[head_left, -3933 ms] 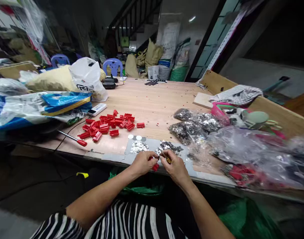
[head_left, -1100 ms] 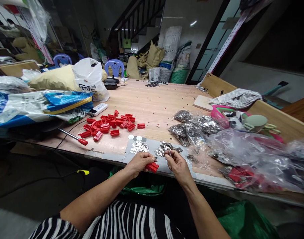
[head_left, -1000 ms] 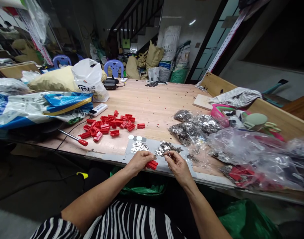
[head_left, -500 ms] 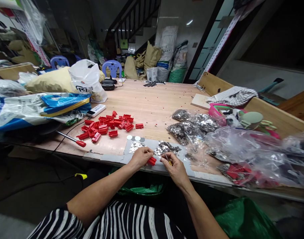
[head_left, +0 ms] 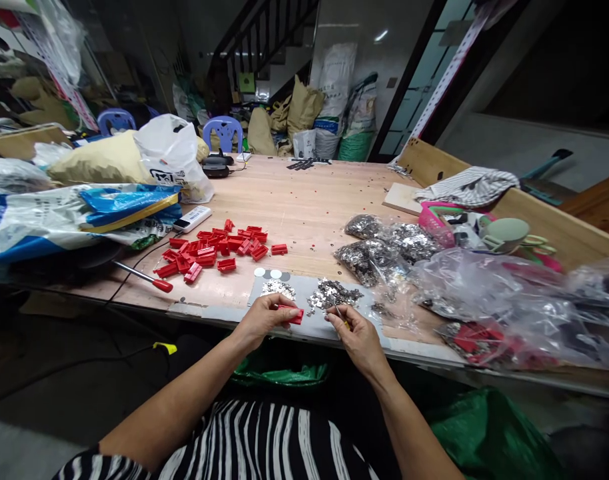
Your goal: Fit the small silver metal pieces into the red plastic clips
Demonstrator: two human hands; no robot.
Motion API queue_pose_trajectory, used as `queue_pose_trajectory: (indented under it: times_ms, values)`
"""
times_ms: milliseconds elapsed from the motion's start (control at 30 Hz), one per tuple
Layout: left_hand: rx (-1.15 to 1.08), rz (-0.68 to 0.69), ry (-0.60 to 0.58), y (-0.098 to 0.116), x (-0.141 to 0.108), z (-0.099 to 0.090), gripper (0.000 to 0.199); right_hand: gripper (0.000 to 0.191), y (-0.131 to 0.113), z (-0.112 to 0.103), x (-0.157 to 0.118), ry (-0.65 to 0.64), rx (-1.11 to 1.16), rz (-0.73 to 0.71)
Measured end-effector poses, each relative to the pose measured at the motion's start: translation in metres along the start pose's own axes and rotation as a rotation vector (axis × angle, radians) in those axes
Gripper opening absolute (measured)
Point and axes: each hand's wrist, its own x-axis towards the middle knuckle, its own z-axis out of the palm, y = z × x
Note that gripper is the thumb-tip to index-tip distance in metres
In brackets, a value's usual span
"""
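Your left hand pinches a red plastic piece between thumb and fingers, holding it just above the near edge of a grey mat. Your right hand, to the right of it and apart from it, is curled around a slim tool with a yellowish handle; its thumb and forefinger come close together, though you cannot tell whether they also grip a tiny part. On the mat, just beyond your left hand, lies a pile of bright silvery parts, and beyond your right hand a darker metal heap. Farther left on the table, you have a loose cluster of red pieces, with a red-tipped lever at its near left. To the right of the mat sit clear bags of metal parts, near a pink basket.
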Motion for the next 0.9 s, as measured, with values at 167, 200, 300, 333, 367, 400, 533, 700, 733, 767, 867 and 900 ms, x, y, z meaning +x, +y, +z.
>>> queue_pose_trajectory:
  times_ms: [167,200,300,333,367,400,533,700,733,767,867,900]
  values:
    - [0.388,0.393,0.132,-0.011,-0.016,-0.007,0.014,0.028,-0.007,0.008,-0.004,-0.066,0.084,-0.017]
    - [0.446,0.454,0.161,-0.012,-0.019,-0.006,0.015,0.026,-0.008,0.009,-0.005,-0.072,0.086,-0.031]
    - [0.567,0.595,0.232,-0.013,-0.026,-0.003,0.031,0.023,-0.015,0.013,-0.009,-0.094,0.061,-0.071]
    - [0.595,0.634,0.251,-0.014,-0.028,-0.002,0.036,0.023,-0.017,0.014,-0.011,-0.105,0.046,-0.080]
    - [0.618,0.668,0.264,-0.014,-0.030,-0.001,0.040,0.022,-0.019,0.015,-0.013,-0.113,0.031,-0.086]
    - [0.637,0.700,0.274,-0.014,-0.032,0.000,0.044,0.022,-0.022,0.016,-0.014,-0.120,0.017,-0.091]
    - [0.704,0.838,0.287,-0.016,-0.037,-0.001,0.050,0.019,-0.031,0.019,-0.019,-0.150,-0.032,-0.121]
    - [0.778,0.954,0.277,-0.017,-0.039,-0.004,0.052,0.016,-0.039,0.024,-0.019,-0.190,-0.078,-0.175]
    - [0.789,0.966,0.275,-0.017,-0.039,-0.004,0.052,0.015,-0.041,0.025,-0.018,-0.198,-0.095,-0.185]
    - [0.799,0.978,0.274,-0.017,-0.039,-0.005,0.051,0.013,-0.043,0.026,-0.018,-0.209,-0.116,-0.195]
    - [0.830,1.011,0.276,-0.017,-0.040,-0.006,0.048,0.010,-0.049,0.029,-0.017,-0.254,-0.168,-0.220]
    - [0.838,1.019,0.275,-0.016,-0.040,-0.006,0.048,0.010,-0.050,0.029,-0.017,-0.269,-0.176,-0.226]
